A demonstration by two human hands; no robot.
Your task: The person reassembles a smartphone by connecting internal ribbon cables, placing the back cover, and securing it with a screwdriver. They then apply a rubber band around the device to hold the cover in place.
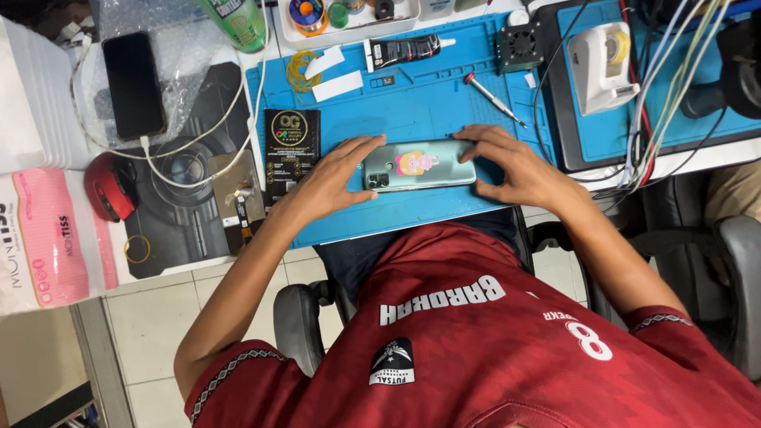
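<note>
— What colour is the phone (420,165)?
— Pale mint green, with a pink and yellow sticker (415,162). It lies on a bright blue mat (428,103).
— And nearby?
— A black box (292,150) with a gold ring pattern, a red mouse (109,187), a pink tissue pack (49,238).

Glossy mint plastic phone (420,165); matt blue rubbery mat (412,103); smooth metal screwdriver (493,99).

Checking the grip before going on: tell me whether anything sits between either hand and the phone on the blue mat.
Nothing visible does. The left hand and right hand both touch the ends of the green phone, which lies back-up on the blue mat. The screwdriver lies apart, farther back.
</note>
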